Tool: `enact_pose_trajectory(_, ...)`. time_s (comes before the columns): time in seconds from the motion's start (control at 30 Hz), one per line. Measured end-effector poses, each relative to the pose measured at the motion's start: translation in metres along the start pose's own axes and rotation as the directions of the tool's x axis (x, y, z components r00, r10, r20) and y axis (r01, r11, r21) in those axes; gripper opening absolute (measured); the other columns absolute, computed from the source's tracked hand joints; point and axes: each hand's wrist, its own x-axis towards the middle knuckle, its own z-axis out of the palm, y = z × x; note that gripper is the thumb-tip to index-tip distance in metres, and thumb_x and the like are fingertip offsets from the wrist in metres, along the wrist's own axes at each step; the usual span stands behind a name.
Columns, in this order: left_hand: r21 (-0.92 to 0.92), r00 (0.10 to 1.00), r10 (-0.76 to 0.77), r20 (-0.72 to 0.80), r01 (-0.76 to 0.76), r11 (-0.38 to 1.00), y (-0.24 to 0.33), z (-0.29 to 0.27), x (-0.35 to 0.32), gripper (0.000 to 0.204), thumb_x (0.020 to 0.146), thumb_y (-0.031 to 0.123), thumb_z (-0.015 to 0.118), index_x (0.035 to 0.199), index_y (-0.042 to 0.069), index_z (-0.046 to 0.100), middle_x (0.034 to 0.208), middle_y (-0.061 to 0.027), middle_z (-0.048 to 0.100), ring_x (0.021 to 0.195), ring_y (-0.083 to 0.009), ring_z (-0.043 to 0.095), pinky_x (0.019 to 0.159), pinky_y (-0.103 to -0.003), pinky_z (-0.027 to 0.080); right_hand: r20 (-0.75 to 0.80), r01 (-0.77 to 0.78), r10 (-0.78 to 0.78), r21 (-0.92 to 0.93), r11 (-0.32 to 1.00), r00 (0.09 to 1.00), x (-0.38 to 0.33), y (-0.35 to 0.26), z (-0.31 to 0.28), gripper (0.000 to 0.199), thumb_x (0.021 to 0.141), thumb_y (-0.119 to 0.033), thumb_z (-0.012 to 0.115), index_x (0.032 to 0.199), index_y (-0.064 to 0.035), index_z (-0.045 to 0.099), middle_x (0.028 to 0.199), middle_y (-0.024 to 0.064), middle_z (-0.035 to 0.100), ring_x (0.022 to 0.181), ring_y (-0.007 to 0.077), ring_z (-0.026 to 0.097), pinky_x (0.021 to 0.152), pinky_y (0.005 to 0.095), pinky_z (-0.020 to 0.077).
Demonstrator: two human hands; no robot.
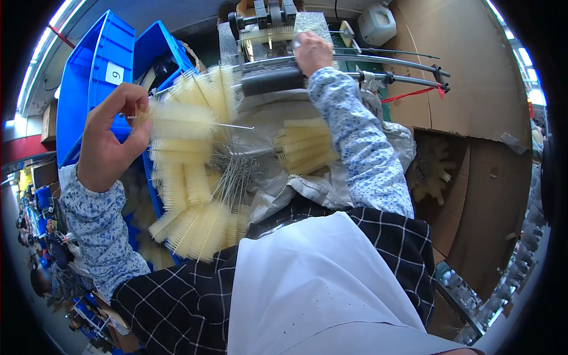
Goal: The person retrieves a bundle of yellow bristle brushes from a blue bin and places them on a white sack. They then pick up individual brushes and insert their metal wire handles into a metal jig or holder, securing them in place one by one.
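Note:
My left hand [118,133], at the left, pinches the tip of a cream bristle bottle brush [183,120] between thumb and fingers. Its thin wire stem points right and ends in a small hook. At the far side, my right hand [313,54] rests at a machine's metal block [312,23], fingers curled; what lies under them is hidden. Another bristle brush [266,36] lies across the machine just left of those fingers. Below, a fanned pile of brushes [198,228] has its wire stems [234,180] bunched toward the middle. More brushes [305,145] lie beside my right forearm.
Blue plastic bins [100,65] stand at the left. A black cylinder [272,81] and long metal rods [402,62] with a red ribbon [414,94] run across ahead. On the right, a cardboard box [491,195] holds more brushes. A white jug [377,25] stands at the back.

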Motion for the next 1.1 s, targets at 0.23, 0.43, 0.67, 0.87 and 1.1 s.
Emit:
enact_pose_trajectory(0.23, -0.108, 0.986, -0.047, -0.162, 0.029, 0.994, -0.020, -0.007, -0.022, 0.019, 0.075, 0.003, 0.052, 0.093, 0.003, 0.047, 0.084, -0.0005, 0.045, 0.076, -0.0087, 0.043, 0.070, -0.023, 0.037, -0.065, 0.049, -0.049, -0.003, 0.999, 0.997, 0.010, 0.104, -0.012, 0.029, 0.077, -0.020, 0.056, 0.105, -0.0115, 0.058, 0.099, 0.0110, 0.059, 0.091, 0.0263, 0.057, 0.081, 0.0364, 0.0439)
enact_pose_trajectory(0.43, -0.373, 0.995, -0.048, -0.082, 0.014, 0.928, -0.021, -0.004, 0.005, 0.023, 0.078, 0.009, 0.053, 0.099, 0.002, 0.047, 0.083, 0.0000, 0.045, 0.074, -0.0068, 0.045, 0.065, -0.021, 0.040, -0.027, 0.012, -0.016, -0.128, 0.992, 1.000, 0.047, 0.161, -0.025, 0.026, 0.082, -0.028, 0.049, 0.103, -0.0192, 0.060, 0.101, 0.0117, 0.058, 0.090, 0.0326, 0.055, 0.082, 0.0376, 0.0429)
enact_pose_trajectory(0.67, -0.518, 0.995, -0.043, 0.094, 0.086, 0.851, -0.028, 0.010, 0.018, 0.022, 0.079, 0.014, 0.053, 0.096, 0.003, 0.047, 0.077, -0.0001, 0.046, 0.067, -0.0072, 0.047, 0.063, -0.023, 0.042, 0.409, 0.078, -0.162, 0.214, 0.974, 0.898, 0.004, 0.177, -0.103, 0.025, 0.085, -0.024, 0.049, 0.105, -0.0113, 0.058, 0.097, 0.0117, 0.059, 0.090, 0.0250, 0.056, 0.079, 0.0336, 0.0436)
enact_pose_trajectory(0.87, -0.658, 0.996, 0.002, 0.087, 0.056, 0.751, -0.002, 0.070, 0.037, 0.017, 0.079, 0.009, 0.055, 0.093, 0.005, 0.047, 0.076, 0.0000, 0.046, 0.070, -0.0070, 0.048, 0.063, -0.021, 0.045, 0.680, -0.056, -0.424, 0.563, 0.825, 0.598, -0.066, 0.107, -0.155, 0.031, 0.083, -0.018, 0.054, 0.113, -0.0084, 0.053, 0.102, 0.0074, 0.057, 0.097, 0.0186, 0.051, 0.084, 0.0314, 0.0417)
enact_pose_trajectory(1.1, -0.311, 0.997, 0.051, 0.053, -0.032, 0.950, 0.000, 0.096, 0.036, 0.024, 0.078, 0.014, 0.059, 0.098, 0.006, 0.048, 0.081, -0.0054, 0.052, 0.075, -0.0139, 0.055, 0.070, -0.028, 0.047, 0.445, -0.376, -0.575, 0.894, 0.243, 0.687, -0.103, -0.020, -0.105, 0.035, 0.086, -0.019, 0.052, 0.117, -0.0044, 0.047, 0.099, 0.0020, 0.054, 0.088, 0.0105, 0.052, 0.077, 0.0253, 0.0430)
